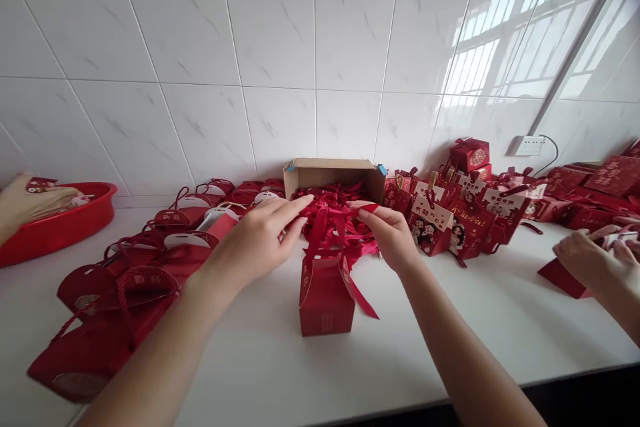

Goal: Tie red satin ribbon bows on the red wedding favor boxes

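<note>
A small red gift box [327,307] stands upright on the white table in front of me. Red ribbon [319,230] rises from its top, and one loose tail hangs down on the right. At the ribbon's left side is my left hand [267,233], its fingers stretched out and the thumb apart from them; I see nothing held in it. My right hand [387,230] pinches a piece of the red ribbon between thumb and fingers, above and right of the box. Just behind both hands lies a heap of red ribbons [363,240], spilling from an open cardboard box [330,164].
Red boxes with rope handles [150,287] crowd the left. Printed red gift boxes [470,223] stand at the right, near a wall socket [526,145]. A red basin [95,213] has a person's arm over it. Another person's hands [595,257] hold a red box at far right.
</note>
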`<action>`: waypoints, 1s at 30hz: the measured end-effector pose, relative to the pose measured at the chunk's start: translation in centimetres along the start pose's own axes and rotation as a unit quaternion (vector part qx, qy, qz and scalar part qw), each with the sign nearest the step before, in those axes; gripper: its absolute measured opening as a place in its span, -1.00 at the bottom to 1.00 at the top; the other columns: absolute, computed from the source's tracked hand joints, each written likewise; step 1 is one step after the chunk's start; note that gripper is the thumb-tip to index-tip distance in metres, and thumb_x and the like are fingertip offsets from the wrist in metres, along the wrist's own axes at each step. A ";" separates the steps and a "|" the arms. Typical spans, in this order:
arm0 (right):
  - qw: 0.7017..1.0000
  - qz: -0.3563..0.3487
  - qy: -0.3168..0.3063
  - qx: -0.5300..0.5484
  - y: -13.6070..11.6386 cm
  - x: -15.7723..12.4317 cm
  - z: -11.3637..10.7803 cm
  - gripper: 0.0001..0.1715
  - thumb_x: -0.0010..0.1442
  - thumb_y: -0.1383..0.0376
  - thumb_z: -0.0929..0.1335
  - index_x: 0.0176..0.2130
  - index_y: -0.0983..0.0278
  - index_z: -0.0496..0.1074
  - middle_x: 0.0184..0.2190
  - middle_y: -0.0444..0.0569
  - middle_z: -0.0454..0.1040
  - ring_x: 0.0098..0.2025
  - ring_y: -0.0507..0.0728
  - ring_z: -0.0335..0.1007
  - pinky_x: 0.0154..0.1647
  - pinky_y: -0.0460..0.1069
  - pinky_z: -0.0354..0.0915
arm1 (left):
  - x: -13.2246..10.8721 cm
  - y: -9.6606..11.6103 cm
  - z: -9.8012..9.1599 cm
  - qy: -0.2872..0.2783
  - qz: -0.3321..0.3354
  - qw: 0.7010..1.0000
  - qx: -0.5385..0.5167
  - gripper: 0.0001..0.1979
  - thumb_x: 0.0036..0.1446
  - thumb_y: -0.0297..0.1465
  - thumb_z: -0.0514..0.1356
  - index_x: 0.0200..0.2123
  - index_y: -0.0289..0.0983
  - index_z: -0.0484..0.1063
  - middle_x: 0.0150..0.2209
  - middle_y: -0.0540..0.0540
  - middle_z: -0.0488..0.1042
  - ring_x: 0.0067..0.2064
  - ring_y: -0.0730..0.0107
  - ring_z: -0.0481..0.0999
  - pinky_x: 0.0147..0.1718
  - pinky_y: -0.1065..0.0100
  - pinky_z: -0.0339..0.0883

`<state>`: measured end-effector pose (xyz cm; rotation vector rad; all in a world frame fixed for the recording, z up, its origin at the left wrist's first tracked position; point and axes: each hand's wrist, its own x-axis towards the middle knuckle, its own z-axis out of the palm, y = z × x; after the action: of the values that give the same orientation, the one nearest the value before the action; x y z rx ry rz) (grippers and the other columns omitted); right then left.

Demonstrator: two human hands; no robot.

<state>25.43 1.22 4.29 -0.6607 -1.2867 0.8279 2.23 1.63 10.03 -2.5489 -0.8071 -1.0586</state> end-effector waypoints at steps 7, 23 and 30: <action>0.991 0.077 0.112 0.007 0.8 -3.3 -1.9 -0.79 -0.02 0.14 0.47 -0.45 0.24 0.55 -0.44 -0.08 0.54 -0.30 0.10 0.42 -0.21 -0.02 0.30 | -3.6 -1.8 -1.0 0.000 -0.044 0.997 0.062 -0.71 0.27 -0.30 0.04 -0.13 -0.28 0.50 -0.32 -0.12 0.42 -0.23 0.25 0.44 -0.19 0.28 0.35; 0.933 0.179 0.195 -0.245 2.6 -10.0 -8.3 -0.75 -0.14 0.16 0.37 -0.63 0.29 0.37 -0.67 -0.11 0.29 -0.56 0.04 0.14 -0.54 -0.05 0.03 | -11.9 -3.7 1.8 -0.038 -0.250 0.965 0.063 -0.73 0.06 -0.33 0.02 -0.64 -0.20 0.06 -0.60 0.00 0.24 -0.55 0.39 0.26 -0.50 0.36 0.11; 0.915 0.194 0.179 -0.306 2.7 -11.2 -8.5 -0.73 -0.10 0.17 0.34 -0.65 0.27 0.26 -0.72 -0.22 0.07 -0.62 -0.02 -0.07 -0.60 -0.06 -0.12 | -14.8 -3.7 3.1 -0.068 -0.270 0.958 0.064 -0.74 0.06 -0.36 0.02 -0.64 -0.20 0.07 -0.58 -0.03 0.33 -0.55 0.36 0.30 -0.50 0.34 0.14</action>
<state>32.52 -6.39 -5.57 -1.5363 -1.0806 0.5639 -6.71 0.15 -2.58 -2.3627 -1.6167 -0.9297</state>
